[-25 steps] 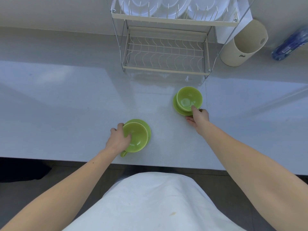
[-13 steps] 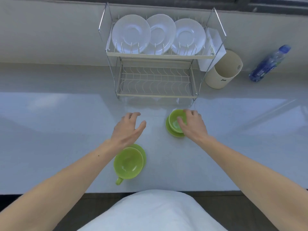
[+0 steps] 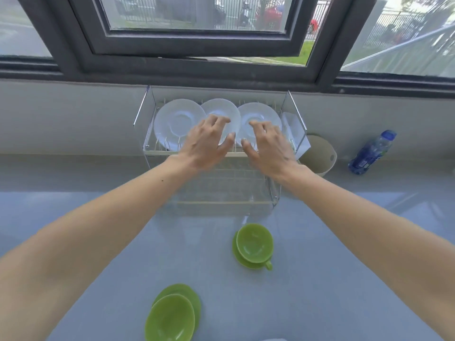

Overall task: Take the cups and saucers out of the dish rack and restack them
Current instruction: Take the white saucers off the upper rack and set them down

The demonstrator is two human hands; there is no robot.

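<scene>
Three white saucers (image 3: 176, 124) stand on edge in the top tier of the dish rack (image 3: 147, 134), with both hands raised in front of them.
The left hand (image 3: 206, 143) and right hand (image 3: 268, 146) hold nothing, their fingers spread before the middle and right saucers; whether they touch cannot be told. On the counter (image 3: 320, 279) below, a green cup (image 3: 254, 243) sits on a green saucer (image 3: 240, 260) near the rack. A second green cup (image 3: 170, 318) sits on a second green saucer (image 3: 189, 294) at the near edge.

Both empty hands (image 3: 237, 143) spread before white saucers (image 3: 177, 124) in dish rack (image 3: 294, 114)
</scene>
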